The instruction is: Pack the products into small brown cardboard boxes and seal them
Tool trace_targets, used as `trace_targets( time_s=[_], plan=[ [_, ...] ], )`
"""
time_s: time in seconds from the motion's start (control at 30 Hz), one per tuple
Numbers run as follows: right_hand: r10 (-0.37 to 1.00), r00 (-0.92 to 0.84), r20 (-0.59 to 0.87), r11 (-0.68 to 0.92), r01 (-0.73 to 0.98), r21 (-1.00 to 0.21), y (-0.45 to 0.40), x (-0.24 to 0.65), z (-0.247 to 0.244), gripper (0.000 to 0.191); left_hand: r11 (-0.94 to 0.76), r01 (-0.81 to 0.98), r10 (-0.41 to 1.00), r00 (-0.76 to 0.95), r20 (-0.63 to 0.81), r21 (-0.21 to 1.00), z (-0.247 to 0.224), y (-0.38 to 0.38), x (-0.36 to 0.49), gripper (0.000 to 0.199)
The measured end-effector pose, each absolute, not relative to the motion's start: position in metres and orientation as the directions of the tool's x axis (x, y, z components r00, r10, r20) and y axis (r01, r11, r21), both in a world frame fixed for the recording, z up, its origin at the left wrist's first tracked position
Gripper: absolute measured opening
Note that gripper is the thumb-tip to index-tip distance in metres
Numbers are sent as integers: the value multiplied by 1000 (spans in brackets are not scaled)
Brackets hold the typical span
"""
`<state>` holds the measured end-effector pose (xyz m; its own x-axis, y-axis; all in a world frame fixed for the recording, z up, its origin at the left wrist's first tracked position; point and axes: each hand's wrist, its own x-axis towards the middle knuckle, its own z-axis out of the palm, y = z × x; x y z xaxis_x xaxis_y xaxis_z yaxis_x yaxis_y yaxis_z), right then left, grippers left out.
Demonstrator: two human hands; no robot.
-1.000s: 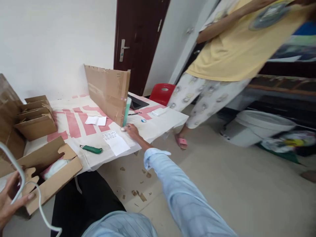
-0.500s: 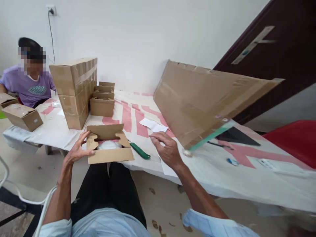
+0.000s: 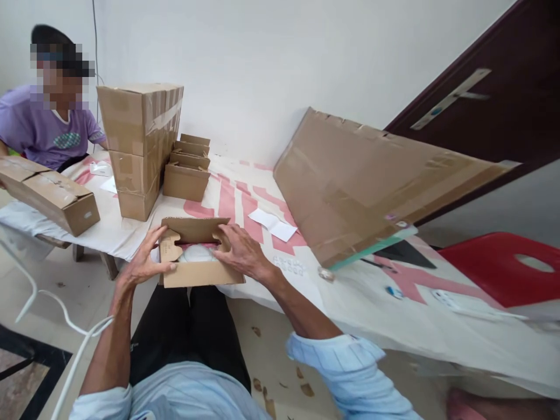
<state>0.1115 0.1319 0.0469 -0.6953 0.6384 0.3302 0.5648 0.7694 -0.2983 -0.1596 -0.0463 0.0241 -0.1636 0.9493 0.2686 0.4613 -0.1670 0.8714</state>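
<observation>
An open cardboard box [image 3: 203,275] rests at the table's front edge, just above my lap, with its back flap raised. Inside it shows a whitish round item [image 3: 198,253] with a bit of pink; its kind I cannot make out. My left hand [image 3: 146,256] grips the box's left end, thumb on the front wall and fingers at the back corner. At the other end, my right hand [image 3: 245,251] is closed around the right side and its flap. The green-handled knife seen earlier is out of sight now, perhaps behind my right hand.
Taped cartons [image 3: 142,151] are stacked at the back left, beside smaller open boxes [image 3: 186,181]. A co-worker [image 3: 56,128] sits at the far left near closed boxes [image 3: 56,195]. White paper [image 3: 273,224] lies mid-table. A large cardboard sheet [image 3: 359,181] leans at the right, near a red chair [image 3: 494,262].
My right hand has moved left from above the table onto the box's right end. My left hand keeps its hold. The closed boxes at the far left have shifted right in view.
</observation>
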Motion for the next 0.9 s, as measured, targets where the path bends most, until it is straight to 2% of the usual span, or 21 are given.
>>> trace_targets(
  time_s=[0.1, 0.17, 0.2, 0.3, 0.4, 0.47, 0.53, 0.63, 0.7, 0.8, 0.9],
  plan=[
    [642, -677, 360, 766, 548, -336, 132, 113, 45, 48, -172, 445, 946, -173, 273, 879, 23, -49, -157, 102],
    [675, -633, 380, 738, 577, -349, 132, 118, 48, 47, -184, 418, 946, -170, 276, 889, 23, -50, -156, 104],
    [685, -606, 405, 727, 608, -319, 132, 121, 50, 48, -191, 401, 947, -166, 276, 896, 23, -50, -156, 108],
    [603, -620, 502, 747, 659, -84, 136, 127, 57, 47, -213, 356, 947, -153, 281, 910, 21, -50, -159, 121],
    [422, -769, 481, 826, 544, 145, 142, 128, 66, 42, -245, 313, 946, -132, 298, 918, 14, -51, -164, 132],
    [340, -836, 429, 860, 462, 218, 144, 125, 73, 39, -254, 277, 946, -127, 297, 927, 7, -54, -167, 141],
    [324, -865, 384, 868, 433, 243, 140, 121, 81, 35, -227, 250, 954, -137, 267, 941, -3, -57, -167, 150],
    [390, -874, 289, 870, 452, 195, 132, 114, 85, 38, -151, 254, 965, -174, 198, 955, -18, -60, -161, 157],
    [419, -892, 167, 894, 438, 94, 132, 108, 79, 41, -134, 259, 964, -191, 187, 956, -27, -58, -157, 158],
    [374, -926, -41, 920, 376, -110, 143, 96, 63, 30, -140, 251, 960, -202, 193, 958, -36, -54, -154, 157],
    [315, -929, -192, 904, 356, -238, 159, 81, 50, 40, -141, 275, 954, -219, 205, 951, -39, -54, -151, 154]
  ],
)
